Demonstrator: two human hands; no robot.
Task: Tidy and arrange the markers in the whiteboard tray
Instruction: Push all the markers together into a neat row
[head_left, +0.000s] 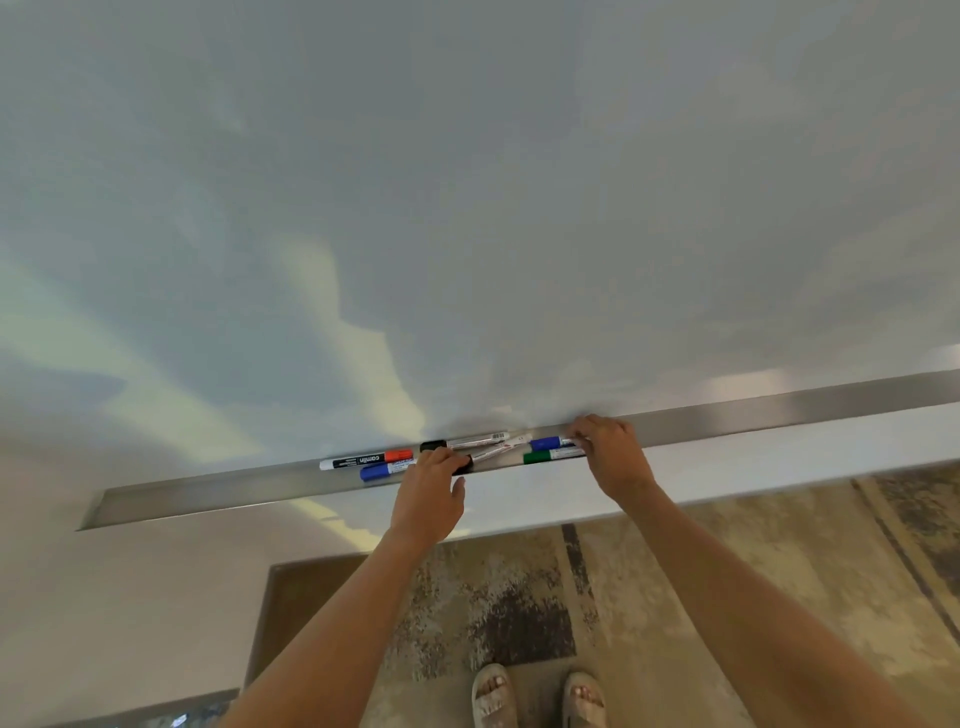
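A long metal tray (208, 493) runs under the whiteboard (467, 208). Several markers lie in it: a red-capped one (363, 460), a blue-capped one (382, 471) in front of it, two black-capped ones crossed over each other (478, 441) (498, 451), another blue-capped one (548, 443) and a green-capped one (545, 457). My left hand (431, 499) rests on the tray with its fingertips on the black cap of the slanted marker. My right hand (613, 452) pinches the white end of the right blue-capped marker.
Below the tray the white wall drops to a patterned beige and dark rug (675, 597). My sandalled feet (540, 696) stand on it. The tray stretches on to the left and to the right (831, 405) of the markers.
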